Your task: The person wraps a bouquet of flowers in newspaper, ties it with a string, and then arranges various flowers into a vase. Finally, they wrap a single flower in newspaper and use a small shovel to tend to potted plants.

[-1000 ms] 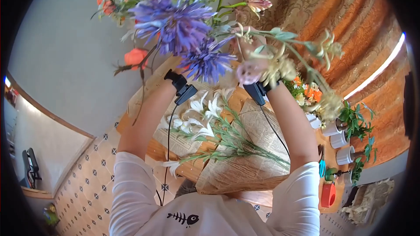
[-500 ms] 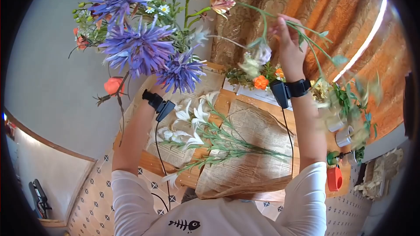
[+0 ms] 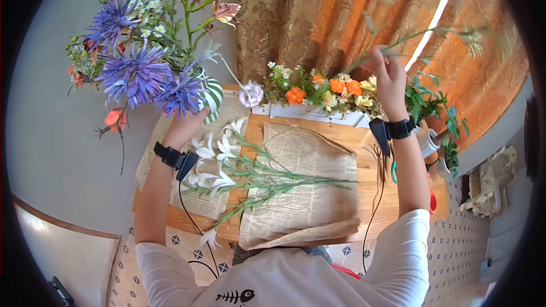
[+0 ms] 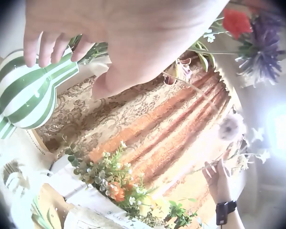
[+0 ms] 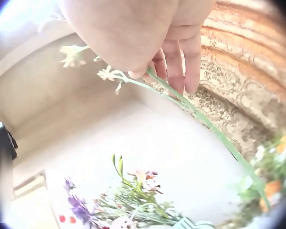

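My right hand [image 3: 389, 82] is raised at the right, pinching a green artificial flower stem [image 5: 214, 129] between thumb and fingers. The stem branches, and small pale blossoms [image 5: 72, 56] show at its ends in the right wrist view. At the left, my left hand [image 3: 187, 128] is beside a green-and-white striped vase [image 3: 212, 99]. In the left wrist view its fingers [image 4: 45, 47] overlap the vase's neck, loosely extended with the thumb apart. The vase holds purple flowers [image 3: 133, 74], daisies, a lily stem and a drooping lilac bloom [image 3: 250, 95].
White lilies [image 3: 222, 153] lie across newspaper sheets [image 3: 307, 210] on the wooden table [image 3: 369, 153]. A white planter of orange and yellow flowers [image 3: 296, 95] lines the back edge before a curtain [image 3: 318, 17]. Potted plants [image 3: 429, 142] stand at the right.
My right hand has moved away from the bouquet to the right, bringing the branching stem with it. The left hand stays by the vase. The head view has shifted.
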